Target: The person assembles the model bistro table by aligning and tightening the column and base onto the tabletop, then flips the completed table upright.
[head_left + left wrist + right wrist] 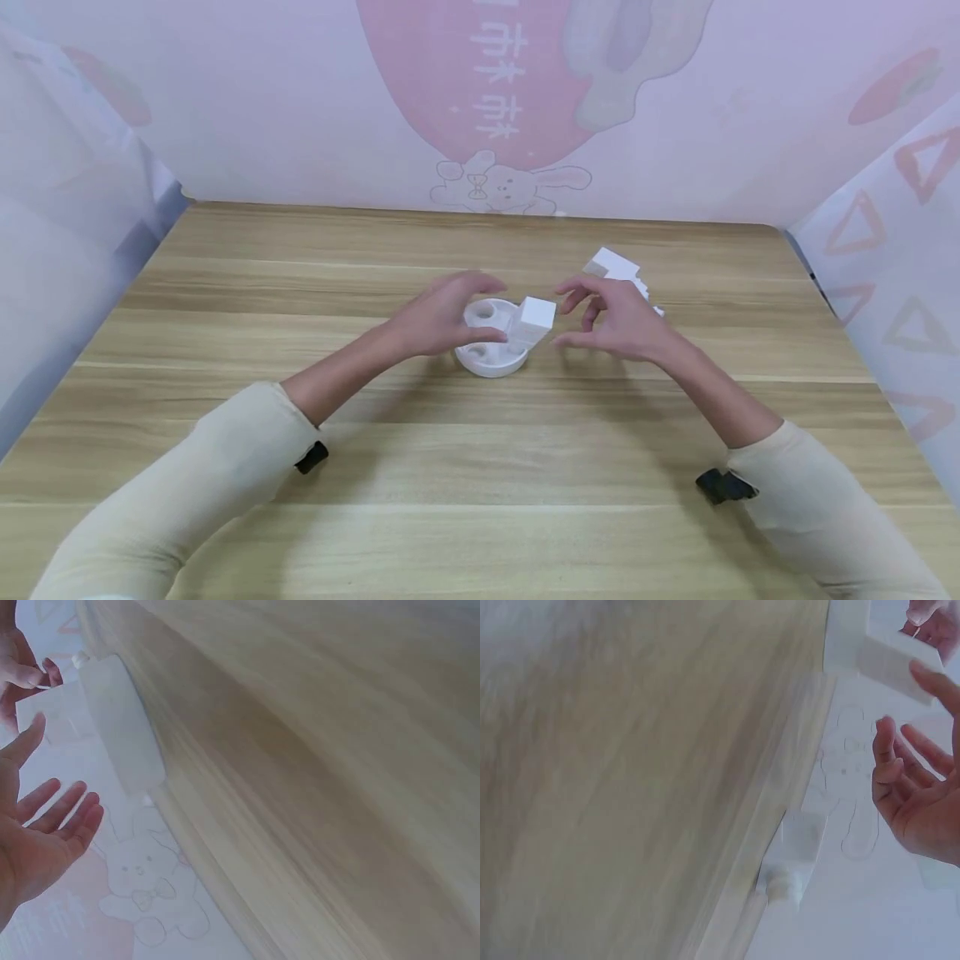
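A round white holder (491, 367) with round holes in its top sits on the table, and a white rectangular block (537, 315) stands up from its right side. My left hand (442, 317) curves around the holder's left side, thumb close to the block and fingers apart. On the block's other side, my right hand (622, 321) hovers with loosely bent fingers and a gap between them and the block. In the right wrist view, the right hand (919, 802) holds nothing. The left wrist view shows the left hand (45, 832) with its fingers spread beside the holder (124, 724).
Behind the right hand lies a second white block-shaped piece (613, 264), partly hidden; the right wrist view shows a ridged round end (784, 889) on it. The wooden table (480, 500) meets printed wall sheets (300, 100) at its back and sides.
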### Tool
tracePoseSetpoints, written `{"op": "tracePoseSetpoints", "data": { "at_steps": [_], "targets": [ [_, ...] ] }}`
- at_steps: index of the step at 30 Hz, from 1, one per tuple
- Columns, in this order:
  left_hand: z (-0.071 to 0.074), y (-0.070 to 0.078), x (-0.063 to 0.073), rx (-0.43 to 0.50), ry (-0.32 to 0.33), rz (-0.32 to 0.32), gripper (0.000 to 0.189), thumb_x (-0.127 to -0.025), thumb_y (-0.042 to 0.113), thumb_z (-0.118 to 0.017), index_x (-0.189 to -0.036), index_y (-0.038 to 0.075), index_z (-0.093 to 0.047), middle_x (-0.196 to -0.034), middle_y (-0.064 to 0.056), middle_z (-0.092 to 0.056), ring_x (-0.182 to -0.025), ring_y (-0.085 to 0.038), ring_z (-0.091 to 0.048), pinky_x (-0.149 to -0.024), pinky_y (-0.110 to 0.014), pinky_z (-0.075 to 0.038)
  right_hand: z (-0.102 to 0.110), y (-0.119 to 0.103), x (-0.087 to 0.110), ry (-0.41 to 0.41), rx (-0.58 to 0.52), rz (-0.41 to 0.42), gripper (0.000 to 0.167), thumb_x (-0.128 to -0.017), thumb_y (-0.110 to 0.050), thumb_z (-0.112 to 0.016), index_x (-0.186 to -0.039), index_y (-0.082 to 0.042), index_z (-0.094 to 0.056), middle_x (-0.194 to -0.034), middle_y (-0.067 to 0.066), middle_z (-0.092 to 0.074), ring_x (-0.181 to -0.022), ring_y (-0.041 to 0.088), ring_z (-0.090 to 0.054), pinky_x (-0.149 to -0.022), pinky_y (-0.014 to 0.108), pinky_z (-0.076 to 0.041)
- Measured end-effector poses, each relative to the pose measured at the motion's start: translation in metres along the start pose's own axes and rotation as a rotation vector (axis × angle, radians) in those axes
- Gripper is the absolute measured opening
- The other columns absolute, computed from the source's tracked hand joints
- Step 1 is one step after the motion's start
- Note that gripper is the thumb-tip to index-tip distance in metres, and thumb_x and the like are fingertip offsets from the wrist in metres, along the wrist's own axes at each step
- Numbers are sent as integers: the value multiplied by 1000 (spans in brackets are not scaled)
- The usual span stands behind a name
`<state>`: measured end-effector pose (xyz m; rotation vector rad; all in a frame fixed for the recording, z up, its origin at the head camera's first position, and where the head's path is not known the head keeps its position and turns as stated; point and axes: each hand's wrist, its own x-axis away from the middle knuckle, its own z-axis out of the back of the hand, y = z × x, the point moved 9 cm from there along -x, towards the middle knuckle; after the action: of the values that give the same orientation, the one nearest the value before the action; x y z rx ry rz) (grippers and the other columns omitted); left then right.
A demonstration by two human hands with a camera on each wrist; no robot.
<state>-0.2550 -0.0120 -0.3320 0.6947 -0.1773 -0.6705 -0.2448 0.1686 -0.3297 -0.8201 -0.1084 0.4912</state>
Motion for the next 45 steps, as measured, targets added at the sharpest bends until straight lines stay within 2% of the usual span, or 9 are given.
{"op": "tracePoseSetpoints", "data": {
  "at_steps": [6,13,19,22,24,29,33,40,45],
  "targets": [
    [-4,14,-15,114,18,-110,58,-82,17,-90,-130,-6,-66,-127,-18,-71,-118,-31,-64,-99,-44,-54,20,21,0,75,-4,-81,48,-81,-4,-88,-122,6,-65,-100,24,-70,-67,19,-66,-61,20,-52],
    [-13,19,-26,196,1,-184,44,-81,7,-89,-120,-5,-72,-115,-14,-75,-106,-27,-68,-92,-45,-55,34,40,3,107,33,-191,40,-87,-6,-81,-122,4,-64,-101,19,-71,-68,16,-64,-55,23,-50],
    [-11,25,-21,171,-91,-269,41,-86,3,-82,-124,-6,-70,-121,-17,-72,-111,-30,-65,-94,-46,-54,41,49,4,128,49,-221,41,-88,-6,-80,-123,5,-64,-103,22,-71,-71,22,-68,-56,22,-52],
    [-9,23,-16,174,-140,-248,44,-86,2,-82,-128,-5,-68,-124,-16,-70,-116,-30,-63,-96,-46,-53,44,51,5,131,58,-231,42,-88,-7,-80,-124,5,-63,-104,23,-71,-76,31,-71,-56,23,-53],
    [-7,21,-14,182,-140,-214,48,-85,4,-85,-129,-5,-68,-122,-14,-71,-113,-28,-63,-95,-45,-53,45,52,5,132,55,-238,42,-89,-7,-80,-125,5,-63,-105,23,-70,-79,35,-71,-56,24,-54],
    [-10,19,-12,208,-69,-108,50,-78,15,-92,-117,-3,-66,-106,-9,-72,-99,-23,-66,-87,-36,-56,48,53,5,137,55,-238,41,-90,-8,-79,-125,6,-62,-106,26,-70,-79,32,-70,-53,25,-55],
    [-14,17,-11,218,-29,-53,42,-77,12,-91,-106,2,-63,-100,-8,-70,-93,-21,-67,-83,-33,-56,49,55,5,135,68,-242,41,-91,-8,-78,-125,8,-62,-108,28,-70,-81,34,-71,-52,24,-54],
    [-9,15,-5,214,-56,-69,32,-76,1,-77,-106,3,-66,-100,-8,-70,-96,-24,-63,-86,-40,-54,53,62,5,148,136,-253,37,-92,-9,-77,-122,7,-64,-107,26,-71,-86,35,-68,-57,20,-50],
    [-2,11,3,168,-55,-88,35,-76,-2,-71,-111,2,-67,-108,-9,-71,-100,-25,-60,-91,-43,-52,58,65,5,159,255,-277,39,-90,-13,-78,-122,4,-66,-111,23,-71,-93,34,-63,-72,32,-48]
  ]
}}
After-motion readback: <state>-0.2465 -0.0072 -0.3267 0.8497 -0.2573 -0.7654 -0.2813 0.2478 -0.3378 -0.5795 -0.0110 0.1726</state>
